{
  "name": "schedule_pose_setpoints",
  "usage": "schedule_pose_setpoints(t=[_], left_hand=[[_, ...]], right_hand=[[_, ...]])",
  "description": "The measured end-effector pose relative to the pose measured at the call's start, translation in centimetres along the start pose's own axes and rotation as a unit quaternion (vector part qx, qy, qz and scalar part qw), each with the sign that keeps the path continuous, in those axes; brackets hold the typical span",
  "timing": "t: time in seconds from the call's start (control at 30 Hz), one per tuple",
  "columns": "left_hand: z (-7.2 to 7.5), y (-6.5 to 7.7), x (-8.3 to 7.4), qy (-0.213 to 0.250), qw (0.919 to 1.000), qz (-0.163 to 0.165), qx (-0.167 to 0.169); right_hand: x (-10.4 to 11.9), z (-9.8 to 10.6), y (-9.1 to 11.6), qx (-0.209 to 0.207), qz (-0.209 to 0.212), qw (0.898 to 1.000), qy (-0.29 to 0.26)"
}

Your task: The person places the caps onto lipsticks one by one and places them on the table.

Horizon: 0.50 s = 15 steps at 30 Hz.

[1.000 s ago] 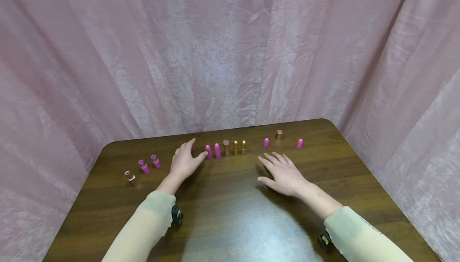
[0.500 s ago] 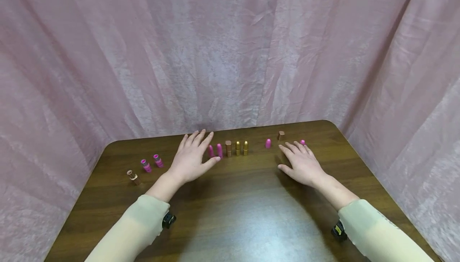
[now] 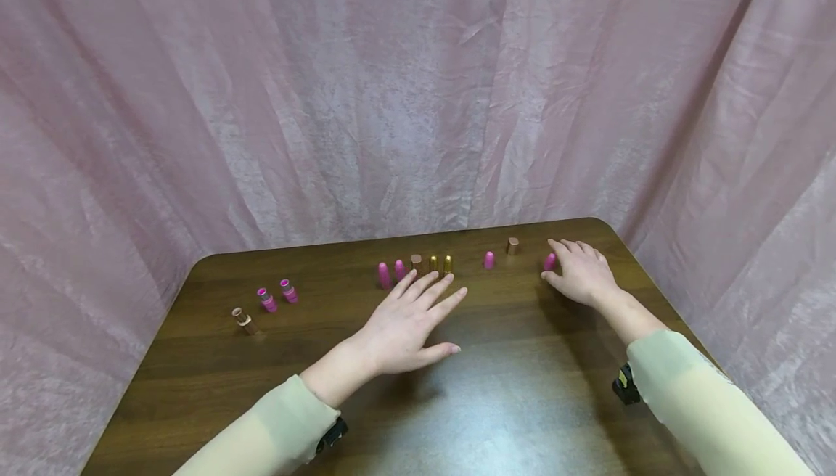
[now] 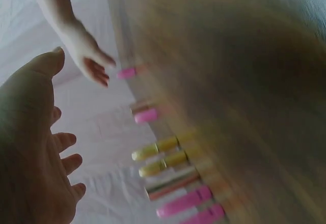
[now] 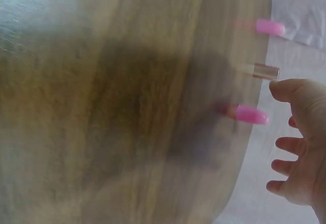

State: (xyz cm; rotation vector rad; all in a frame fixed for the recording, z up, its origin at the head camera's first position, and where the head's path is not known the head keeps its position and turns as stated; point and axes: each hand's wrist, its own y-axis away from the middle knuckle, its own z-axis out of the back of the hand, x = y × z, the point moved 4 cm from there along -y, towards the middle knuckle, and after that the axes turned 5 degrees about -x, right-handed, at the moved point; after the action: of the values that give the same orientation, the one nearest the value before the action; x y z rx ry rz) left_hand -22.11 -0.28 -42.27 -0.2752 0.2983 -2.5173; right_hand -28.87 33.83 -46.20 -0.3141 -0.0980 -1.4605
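Note:
My left hand spreads its fingers over the table just in front of a row of capped lipsticks, holding nothing. In that row stand two pink lipsticks, one rose-gold lipstick and two gold lipsticks; the fingertips overlap their lower parts in the head view. At the right, my right hand reaches around a small pink lipstick cap, thumb on the near side and forefinger beyond it. In the right wrist view a gap shows between the thumb and that upright cap.
A second pink cap and a rose-gold cap stand between the row and my right hand. At the left are two uncapped pink lipsticks and an uncapped rose-gold lipstick. Pink curtains hang behind the wooden table.
My left hand has moved right and nearer, away from the left end of the row. My right hand has moved right and away to the far-right pink cap.

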Motion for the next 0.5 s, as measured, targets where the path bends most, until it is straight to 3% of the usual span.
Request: schedule_pose_setpoints(t=[0.3, 0.5], left_hand=[[-1.8, -0.3, -3.6, 0.017, 0.9993, -0.021, 0.027], [-3.6, -0.5, -5.0, 0.025, 0.9984, -0.012, 0.049]], right_hand=[[-1.6, -0.2, -1.2, 0.017, -0.023, 1.0, 0.011], [-1.8, -0.7, -2.0, 0.015, -0.012, 1.0, 0.014]])
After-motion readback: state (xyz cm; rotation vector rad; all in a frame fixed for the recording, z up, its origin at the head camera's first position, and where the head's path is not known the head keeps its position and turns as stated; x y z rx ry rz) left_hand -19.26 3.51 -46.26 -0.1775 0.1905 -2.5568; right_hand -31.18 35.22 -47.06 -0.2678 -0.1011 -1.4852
